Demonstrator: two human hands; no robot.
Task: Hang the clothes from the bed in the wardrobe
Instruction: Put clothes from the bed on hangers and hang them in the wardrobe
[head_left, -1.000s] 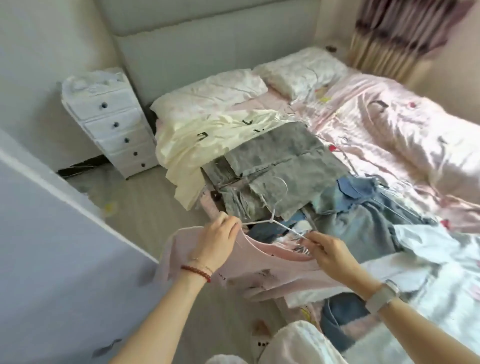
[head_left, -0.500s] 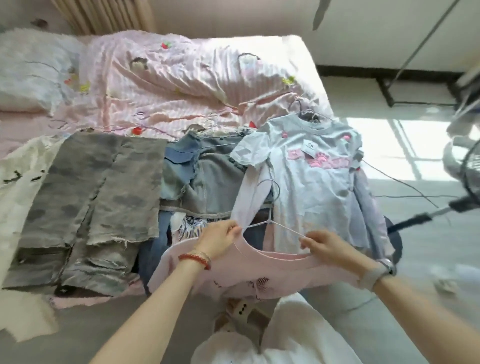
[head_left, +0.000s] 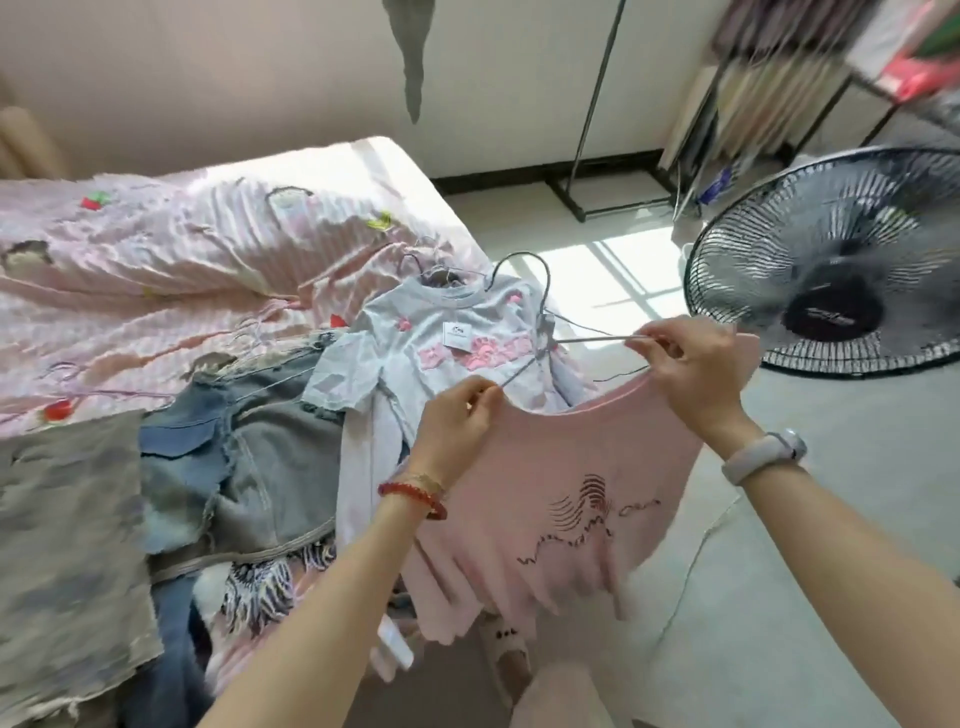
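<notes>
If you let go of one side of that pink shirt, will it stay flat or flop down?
Probably flop. The pink shirt already sags in soft folds between the left hand and right hand, so it looks limp and light. The thin wire hanger may tilt, letting the shirt slide off.

Left hand (head_left: 457, 421), right hand (head_left: 691, 358) raised, fingers pinched.

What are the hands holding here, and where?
Both hold the pink top on its wire hanger: left hand and right hand pinch its shoulders.
</notes>
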